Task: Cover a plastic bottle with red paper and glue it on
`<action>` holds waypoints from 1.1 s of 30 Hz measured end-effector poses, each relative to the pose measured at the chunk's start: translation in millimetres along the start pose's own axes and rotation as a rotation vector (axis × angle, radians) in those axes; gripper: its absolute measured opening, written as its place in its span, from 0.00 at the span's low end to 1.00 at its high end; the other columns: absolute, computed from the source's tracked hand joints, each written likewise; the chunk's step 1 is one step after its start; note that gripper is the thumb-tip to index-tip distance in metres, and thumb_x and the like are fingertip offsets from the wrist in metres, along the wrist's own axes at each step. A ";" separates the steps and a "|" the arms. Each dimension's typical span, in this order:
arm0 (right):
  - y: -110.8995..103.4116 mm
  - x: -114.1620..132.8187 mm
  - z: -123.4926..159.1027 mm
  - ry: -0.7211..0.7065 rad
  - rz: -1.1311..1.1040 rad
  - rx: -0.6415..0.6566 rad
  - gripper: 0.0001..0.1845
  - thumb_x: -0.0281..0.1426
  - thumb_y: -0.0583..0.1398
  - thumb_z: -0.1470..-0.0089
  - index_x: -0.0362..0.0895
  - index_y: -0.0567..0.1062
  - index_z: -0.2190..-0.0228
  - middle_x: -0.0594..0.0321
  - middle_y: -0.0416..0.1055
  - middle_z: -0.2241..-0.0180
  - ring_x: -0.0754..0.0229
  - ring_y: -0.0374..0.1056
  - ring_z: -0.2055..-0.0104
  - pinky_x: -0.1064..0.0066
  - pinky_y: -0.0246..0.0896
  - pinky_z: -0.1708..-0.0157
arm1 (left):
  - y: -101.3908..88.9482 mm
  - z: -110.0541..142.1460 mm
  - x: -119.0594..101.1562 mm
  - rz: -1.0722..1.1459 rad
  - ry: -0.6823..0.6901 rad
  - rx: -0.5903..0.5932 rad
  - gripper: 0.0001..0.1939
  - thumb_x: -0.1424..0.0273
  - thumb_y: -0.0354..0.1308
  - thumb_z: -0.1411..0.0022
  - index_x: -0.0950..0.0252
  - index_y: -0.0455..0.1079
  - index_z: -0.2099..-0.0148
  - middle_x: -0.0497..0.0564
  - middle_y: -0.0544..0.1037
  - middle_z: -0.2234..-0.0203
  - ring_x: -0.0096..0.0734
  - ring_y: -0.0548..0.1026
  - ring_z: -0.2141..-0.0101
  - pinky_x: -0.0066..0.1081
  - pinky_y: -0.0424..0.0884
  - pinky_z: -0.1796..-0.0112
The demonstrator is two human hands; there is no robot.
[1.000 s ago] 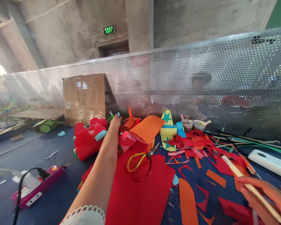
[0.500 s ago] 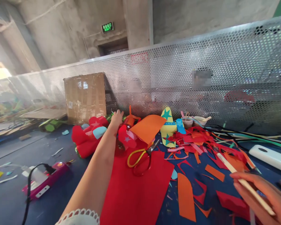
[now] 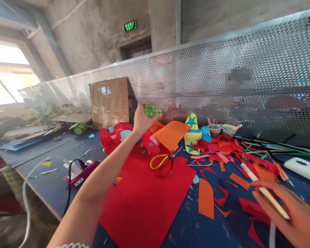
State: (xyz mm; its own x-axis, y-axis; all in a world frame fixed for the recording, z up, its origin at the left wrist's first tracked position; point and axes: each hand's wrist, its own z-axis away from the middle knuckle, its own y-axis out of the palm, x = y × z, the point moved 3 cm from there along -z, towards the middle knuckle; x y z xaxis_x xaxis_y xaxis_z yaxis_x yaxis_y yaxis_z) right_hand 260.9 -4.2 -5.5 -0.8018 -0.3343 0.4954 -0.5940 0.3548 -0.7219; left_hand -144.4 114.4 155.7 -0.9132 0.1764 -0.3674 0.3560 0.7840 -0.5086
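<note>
My left hand (image 3: 141, 121) is raised above the far side of the table, fingers wrapped round a green plastic bottle (image 3: 151, 110). Below it lie red paper rocket crafts (image 3: 115, 135) with pale blue trim. My right hand (image 3: 291, 213) rests at the lower right and holds a pale wooden stick (image 3: 265, 191) that points up and to the left. A large red paper sheet (image 3: 150, 196) covers the table in front of me, with yellow-handled scissors (image 3: 163, 161) lying on its far edge.
An orange sheet (image 3: 172, 133), a yellow craft with teal stars (image 3: 191, 135) and several red and orange scraps (image 3: 222, 155) litter the blue table (image 3: 54, 182). A pink glue gun with a black cord (image 3: 79, 172) lies left. A cardboard box (image 3: 109, 100) leans on the perforated metal screen (image 3: 222, 75). A white device (image 3: 303, 168) lies right.
My left hand has closed on the green bottle among the crafts and lifted it off the table. The view has swung left. My right hand keeps the stick.
</note>
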 end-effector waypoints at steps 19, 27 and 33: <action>-20.9 29.6 -24.0 0.032 0.415 0.266 0.21 0.34 0.50 0.44 0.41 0.75 0.54 0.55 0.79 0.67 0.51 0.75 0.66 0.66 0.67 0.66 | 34.6 171.0 -76.6 0.529 0.037 0.807 0.26 0.62 0.66 0.55 0.59 0.54 0.59 0.51 0.73 0.62 0.39 0.76 0.62 0.36 0.70 0.61; -0.9 16.4 -65.6 -0.006 0.602 0.360 0.21 0.31 0.52 0.42 0.39 0.74 0.51 0.52 0.79 0.63 0.47 0.72 0.57 0.61 0.62 0.56 | 49.0 158.9 -61.6 0.337 0.147 0.827 0.27 0.57 0.63 0.52 0.62 0.61 0.52 0.59 0.72 0.54 0.50 0.69 0.49 0.47 0.64 0.49; 4.7 7.7 -79.0 0.000 0.646 0.393 0.16 0.31 0.54 0.44 0.43 0.78 0.58 0.55 0.80 0.65 0.50 0.75 0.62 0.64 0.63 0.61 | 56.1 156.3 -51.0 0.351 0.154 0.767 0.35 0.60 0.61 0.48 0.62 0.56 0.40 0.61 0.69 0.46 0.50 0.66 0.44 0.49 0.62 0.46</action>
State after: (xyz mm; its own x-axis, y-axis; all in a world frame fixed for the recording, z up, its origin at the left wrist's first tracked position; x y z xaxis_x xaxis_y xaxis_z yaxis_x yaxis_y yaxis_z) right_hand 246.8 63.9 33.1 -0.9826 -0.1657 -0.0845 0.0610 0.1424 -0.9879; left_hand -46.8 56.3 24.2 -0.7220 0.4557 -0.5206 0.6082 0.0594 -0.7915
